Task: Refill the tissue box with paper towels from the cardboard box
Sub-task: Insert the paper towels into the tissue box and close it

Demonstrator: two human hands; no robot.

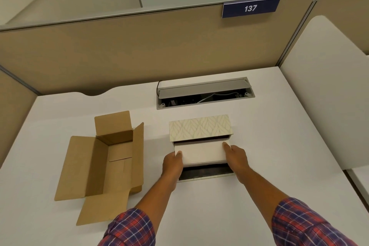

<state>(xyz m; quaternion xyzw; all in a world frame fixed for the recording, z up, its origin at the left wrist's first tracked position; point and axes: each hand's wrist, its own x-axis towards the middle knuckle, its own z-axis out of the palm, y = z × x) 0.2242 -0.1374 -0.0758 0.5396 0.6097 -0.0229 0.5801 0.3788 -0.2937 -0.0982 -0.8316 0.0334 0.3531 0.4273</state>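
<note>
in the head view, at the middle of the frame, we hold a stack of paper towels (200, 152) over the open tissue box (205, 172). our left hand (172, 163) grips the stack's left end, fingers curled around it, and our right hand (235, 155) grips the right end the same way. the box's patterned lid (200, 127) stands raised behind the stack, and the dark inside shows in front of it.

to seat the stack well, we judge it best to keep it level and squared with the box walls, lower both ends together, and slip our fingers out last so no sheet buckles.

the cardboard box (99, 162) lies at the left of the frame, flaps spread, looking empty, so this may be the last load.

everything rests on a white desk (279, 146). above the middle, a cable tray (205, 94) sits open in the desk. tan partition walls (119, 56) close the top of the frame, with a blue sign (250, 8) reading 137 at the upper right.
</note>
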